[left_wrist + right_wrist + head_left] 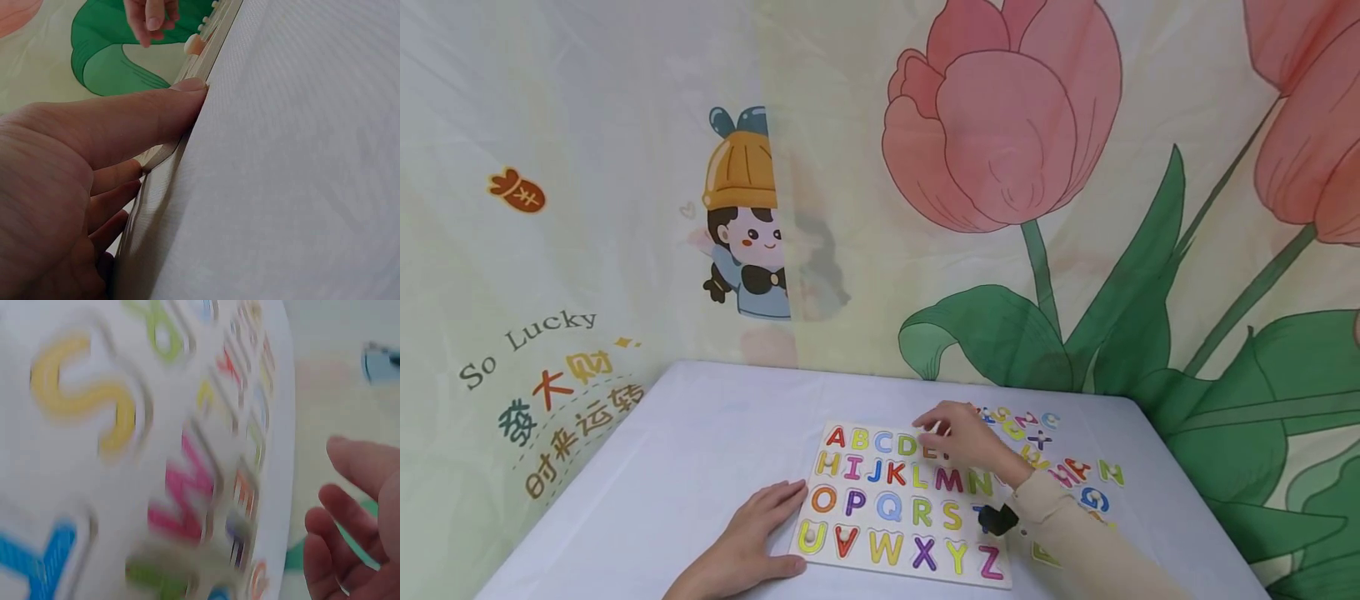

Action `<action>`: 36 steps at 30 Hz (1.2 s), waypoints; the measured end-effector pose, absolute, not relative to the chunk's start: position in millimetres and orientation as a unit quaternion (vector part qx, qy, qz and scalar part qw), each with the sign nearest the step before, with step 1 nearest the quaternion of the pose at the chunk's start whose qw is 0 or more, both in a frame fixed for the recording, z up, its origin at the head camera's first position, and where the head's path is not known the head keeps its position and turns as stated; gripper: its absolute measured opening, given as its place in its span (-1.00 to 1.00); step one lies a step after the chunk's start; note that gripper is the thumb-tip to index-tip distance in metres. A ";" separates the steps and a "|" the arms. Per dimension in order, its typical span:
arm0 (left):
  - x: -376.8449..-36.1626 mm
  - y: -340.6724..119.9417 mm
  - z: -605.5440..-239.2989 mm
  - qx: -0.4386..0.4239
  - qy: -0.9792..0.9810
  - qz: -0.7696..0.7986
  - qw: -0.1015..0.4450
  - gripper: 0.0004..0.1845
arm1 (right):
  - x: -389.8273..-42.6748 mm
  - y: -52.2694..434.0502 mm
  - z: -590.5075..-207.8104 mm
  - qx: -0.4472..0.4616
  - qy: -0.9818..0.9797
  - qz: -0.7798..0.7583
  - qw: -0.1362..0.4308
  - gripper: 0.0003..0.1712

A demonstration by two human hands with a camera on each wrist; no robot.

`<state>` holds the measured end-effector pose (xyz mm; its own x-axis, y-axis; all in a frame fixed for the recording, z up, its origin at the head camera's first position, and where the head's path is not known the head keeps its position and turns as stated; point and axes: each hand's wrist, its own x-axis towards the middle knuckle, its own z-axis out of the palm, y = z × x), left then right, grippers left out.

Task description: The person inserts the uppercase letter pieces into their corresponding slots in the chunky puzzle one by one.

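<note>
The alphabet puzzle board (895,508) lies flat on the white counter (700,442), near the front edge and a little right of the middle. Its letters sit in four rows, from A at the top left to Z at the bottom right; part of the top row and of the third row is hidden by the right arm.

The right hand (958,433) reaches in from the lower right, forearm in a beige sleeve (1075,533) crossing the board's right side, palm down over the end of the top row. Its fingers point left and are loosely spread, tips at or just above the letters beside E; whether they pinch a piece cannot be told. In the right wrist view the fingers (350,531) look relaxed and slightly bent, holding nothing that shows, above blurred letters.

The left hand (748,542) lies flat on the counter at the board's lower left corner, fingers straight and together, fingertips touching the board's left edge (187,75).

To the right of the board, loose letters (1060,467) lie scattered on the counter, too many and too overlapped to count surely. One board, two hands.
</note>
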<state>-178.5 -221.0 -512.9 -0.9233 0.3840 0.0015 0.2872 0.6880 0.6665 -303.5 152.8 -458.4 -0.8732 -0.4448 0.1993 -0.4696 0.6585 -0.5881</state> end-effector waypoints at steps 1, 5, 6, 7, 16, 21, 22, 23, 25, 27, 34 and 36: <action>-178.6 -221.3 -513.3 0.180 0.916 0.351 0.073 0.10 | -309.2 161.2 -461.2 0.220 -0.917 0.332 0.035 -0.73; -179.6 -222.3 -516.3 0.170 0.918 0.348 0.080 0.10 | -327.1 182.9 -473.4 0.116 -0.928 0.347 0.068 -0.73; -179.7 -222.6 -517.0 0.169 0.918 0.348 0.081 0.10 | -330.1 185.7 -476.0 0.101 -0.929 0.349 0.070 -0.72; -179.4 -223.0 -517.2 0.169 0.918 0.350 0.081 0.10 | -332.2 187.6 -478.3 0.087 -0.929 0.352 0.068 -0.70; -177.3 -224.3 -517.7 0.189 0.919 0.341 0.056 0.11 | -341.9 184.7 -489.9 0.052 -0.934 0.340 0.095 -0.72; -177.4 -224.4 -518.4 0.186 0.918 0.345 0.059 0.11 | -342.9 179.4 -494.4 0.027 -0.935 0.339 0.099 -0.78; -177.7 -224.2 -518.6 0.184 0.919 0.344 0.060 0.11 | -343.2 178.7 -495.5 0.021 -0.935 0.339 0.098 -0.79; -178.0 -224.1 -518.9 0.184 0.919 0.344 0.059 0.10 | -343.5 178.0 -496.6 0.014 -0.935 0.341 0.095 -0.80; -178.7 -223.5 -519.8 0.183 0.920 0.342 0.057 0.10 | -344.3 177.8 -498.9 0.005 -0.934 0.343 0.097 -0.81; -178.9 -222.7 -520.2 0.183 0.921 0.339 0.054 0.10 | -344.6 177.9 -499.8 -0.002 -0.932 0.348 0.099 -0.81; -180.1 -221.4 -518.9 0.186 0.920 0.341 0.056 0.10 | -344.3 185.8 -493.4 0.024 -0.938 0.338 0.079 -0.78; -180.5 -220.9 -518.0 0.184 0.919 0.344 0.063 0.10 | -345.9 190.5 -487.7 0.056 -0.942 0.322 0.069 -0.80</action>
<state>-180.5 -220.9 -518.0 -0.9245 0.3810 0.0112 0.2946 0.6954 0.6554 -345.9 190.5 -487.7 -0.9841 -0.0614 0.1667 -0.1507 0.7857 -0.5999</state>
